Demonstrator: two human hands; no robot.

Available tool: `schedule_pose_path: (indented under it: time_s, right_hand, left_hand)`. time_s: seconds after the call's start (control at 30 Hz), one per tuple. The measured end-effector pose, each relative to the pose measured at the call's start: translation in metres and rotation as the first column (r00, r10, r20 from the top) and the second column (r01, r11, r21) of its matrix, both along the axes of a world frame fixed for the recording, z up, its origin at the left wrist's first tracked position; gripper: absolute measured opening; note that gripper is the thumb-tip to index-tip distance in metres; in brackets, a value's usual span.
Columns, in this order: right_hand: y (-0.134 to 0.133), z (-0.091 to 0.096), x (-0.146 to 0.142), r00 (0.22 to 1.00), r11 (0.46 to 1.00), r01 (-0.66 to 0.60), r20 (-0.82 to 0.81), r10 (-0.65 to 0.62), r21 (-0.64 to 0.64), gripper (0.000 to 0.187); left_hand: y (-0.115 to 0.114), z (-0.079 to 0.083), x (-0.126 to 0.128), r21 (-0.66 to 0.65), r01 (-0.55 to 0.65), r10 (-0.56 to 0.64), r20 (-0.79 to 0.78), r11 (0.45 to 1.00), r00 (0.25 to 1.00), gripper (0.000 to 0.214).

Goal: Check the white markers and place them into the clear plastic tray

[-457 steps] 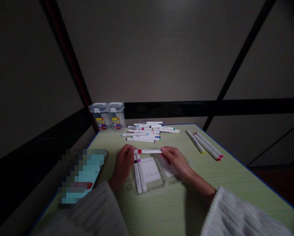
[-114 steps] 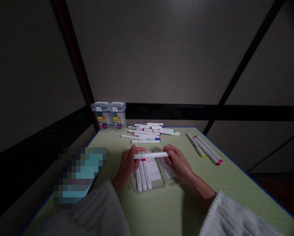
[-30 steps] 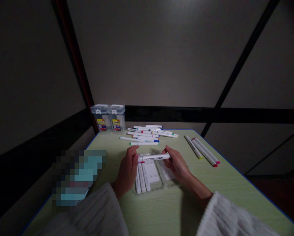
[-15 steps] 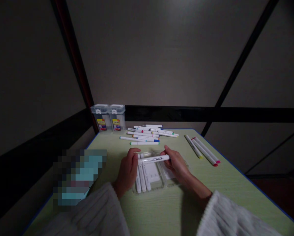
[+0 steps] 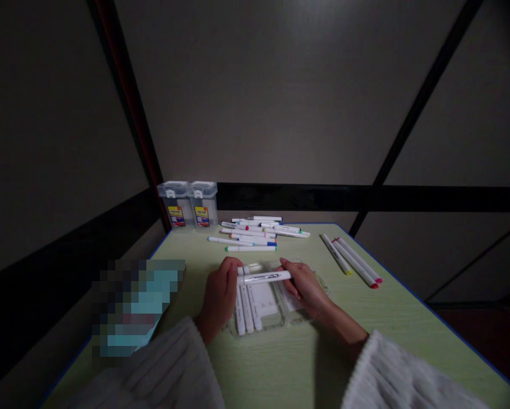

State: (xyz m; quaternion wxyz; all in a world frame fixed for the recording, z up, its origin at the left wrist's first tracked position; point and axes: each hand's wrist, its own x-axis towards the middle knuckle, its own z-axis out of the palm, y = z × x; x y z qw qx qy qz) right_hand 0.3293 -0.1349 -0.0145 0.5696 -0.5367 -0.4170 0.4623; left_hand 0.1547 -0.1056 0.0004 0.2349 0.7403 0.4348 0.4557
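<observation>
Left hand [image 5: 220,291] and right hand [image 5: 306,288] fingers pinch a white marker pen [image 5: 266,278] at nine and three o'clock; a light, level grip should steady it

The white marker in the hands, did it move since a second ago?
Yes, slightly toward the person: the white marker now crosses lower over the three markers in the clear case, hiding coloured bands that showed before.
</observation>
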Motion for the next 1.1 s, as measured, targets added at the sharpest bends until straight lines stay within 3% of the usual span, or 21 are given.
schedule_pose_path:
  time_s: [0.3, 0.7, 0.97, 1.1]
  right_hand:
    - [0.0, -0.0009, 0.0013, 1.0, 1.0, -0.006, 0.016, 0.007, -0.025, 0.047]
    - [0.0008, -0.0022, 0.0017, 0.999, 0.998, -0.054, 0.007, 0.054, 0.039, 0.045]
    - [0.0005, 0.0006, 0.0004, 0.999, 0.994, -0.046, -0.014, 0.048, 0.102, 0.03]
    - [0.0003, 0.0005, 0.0001, 1.0, 0.992, -0.019, -0.021, 0.022, 0.126, 0.031]
  left_hand:
    - [0.0009, -0.0006, -0.0005, -0.013, 0.028, -0.027, 0.019, 1.0, 0.999, 0.026]
    - [0.0034, -0.0005, -0.0011, -0.01, 0.038, -0.038, 0.021, 0.999, 0.999, 0.026]
    - [0.001, 0.0018, -0.0004, -0.022, 0.031, -0.03, 0.071, 0.999, 0.997, 0.026]
    - [-0.0004, 0.0016, -0.0001, -0.029, 0.034, -0.031, 0.106, 0.999, 0.994, 0.026]
